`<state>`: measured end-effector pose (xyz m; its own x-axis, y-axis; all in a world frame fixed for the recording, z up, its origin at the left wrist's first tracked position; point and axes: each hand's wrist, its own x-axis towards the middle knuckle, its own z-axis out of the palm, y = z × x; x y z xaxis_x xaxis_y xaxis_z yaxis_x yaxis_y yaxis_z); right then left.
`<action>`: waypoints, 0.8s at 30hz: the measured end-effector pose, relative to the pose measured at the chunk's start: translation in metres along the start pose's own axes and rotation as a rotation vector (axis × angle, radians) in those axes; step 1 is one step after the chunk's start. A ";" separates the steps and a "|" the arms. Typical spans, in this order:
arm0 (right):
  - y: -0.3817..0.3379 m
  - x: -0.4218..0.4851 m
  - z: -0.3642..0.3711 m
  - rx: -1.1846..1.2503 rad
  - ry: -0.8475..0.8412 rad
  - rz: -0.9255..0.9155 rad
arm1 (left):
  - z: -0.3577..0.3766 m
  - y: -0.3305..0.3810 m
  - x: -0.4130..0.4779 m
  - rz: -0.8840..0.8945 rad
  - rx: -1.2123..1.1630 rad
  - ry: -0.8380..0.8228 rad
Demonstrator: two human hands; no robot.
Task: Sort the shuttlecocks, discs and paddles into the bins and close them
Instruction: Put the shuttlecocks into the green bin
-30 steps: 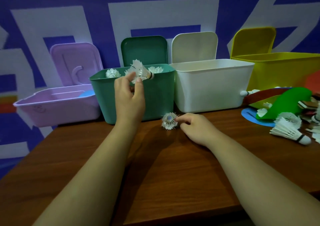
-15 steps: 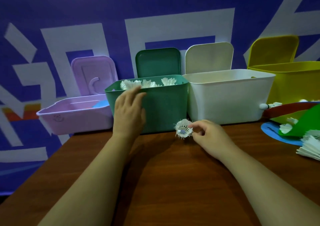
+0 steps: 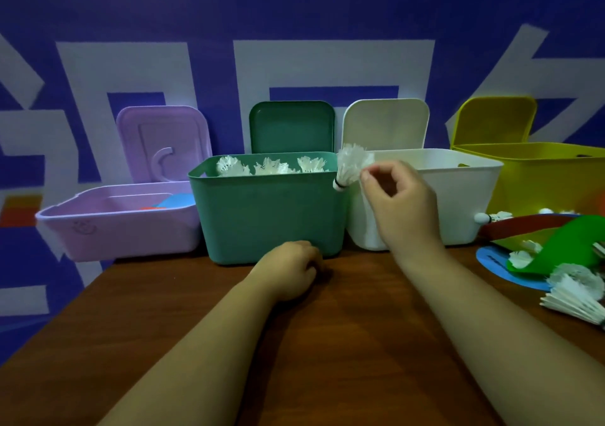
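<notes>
The shuttlecock (image 3: pixel 352 167) is held in the air by the right hand (image 3: pixel 401 203), cork down and feather skirt up; thumb and forefinger pinch the edge of the skirt, and the other fingers are curled behind them; the cork sits just at the right front corner of the green bin (image 3: pixel 265 216), over the seam where that bin meets the white bin (image 3: pixel 458 196). The left hand (image 3: pixel 288 270) rests on the wooden table (image 3: pixel 327 344) just in front of the green bin's base, fingers loosely curled with nothing to be seen in them.

The green bin stands open, its lid (image 3: pixel 291 128) upright behind it; several white shuttlecocks (image 3: pixel 268 165) show above its rim. The white bin beside it on the right is open too, its lid (image 3: pixel 386 124) up against the wall; what it holds is hidden by its wall. Left of the green bin is a low lilac bin (image 3: pixel 124 226), lid raised, with a blue disc (image 3: pixel 173 201) lying inside; at the far right is a yellow bin (image 3: pixel 540 170), also open.

On the table at the right edge lies a heap; a blue disc (image 3: pixel 491 258) is at the bottom, a green flat piece (image 3: pixel 573 249) over it and a dark red flat piece (image 3: pixel 523 226) behind, whether discs or paddles cannot be told; loose shuttlecocks (image 3: pixel 573 294) lie among and in front of them, one (image 3: pixel 487 227) with its cork touching the white bin's corner.
</notes>
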<state>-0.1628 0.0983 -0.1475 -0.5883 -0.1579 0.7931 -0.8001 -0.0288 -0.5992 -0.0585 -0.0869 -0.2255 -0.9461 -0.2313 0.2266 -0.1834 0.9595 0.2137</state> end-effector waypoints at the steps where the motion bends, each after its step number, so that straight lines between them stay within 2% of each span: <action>1: -0.003 0.013 0.005 -0.001 0.033 0.000 | 0.000 -0.001 0.001 0.002 -0.013 -0.007; 3: -0.009 0.037 0.017 -0.009 -0.010 0.038 | 0.000 -0.002 0.002 0.002 -0.037 -0.013; 5: -0.006 0.053 0.029 -0.097 -0.198 0.092 | 0.001 -0.005 0.001 0.004 -0.064 -0.015; 7: 0.003 0.055 0.036 -0.271 -0.398 0.071 | 0.002 -0.007 -0.001 0.014 -0.083 -0.018; 8: 0.010 0.052 0.038 -0.328 -0.447 0.044 | 0.002 -0.008 -0.001 0.017 -0.089 -0.021; 13: 0.028 0.009 0.018 -0.366 -0.349 -0.114 | 0.001 -0.008 0.000 0.007 -0.104 -0.011; 15: 0.032 -0.007 0.000 -0.394 -0.380 -0.135 | 0.002 -0.004 0.000 0.014 -0.073 -0.020; 20: 0.058 -0.021 -0.051 -0.460 -0.545 0.051 | 0.002 0.019 0.001 0.125 0.076 -0.080; 24: 0.076 -0.029 -0.090 -0.498 -0.430 0.160 | 0.008 0.050 0.003 0.194 0.124 -0.134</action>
<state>-0.2176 0.1897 -0.2061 -0.6871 -0.5044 0.5230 -0.7265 0.4696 -0.5017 -0.0723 -0.0381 -0.2218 -0.9921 -0.0253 0.1228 -0.0182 0.9981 0.0589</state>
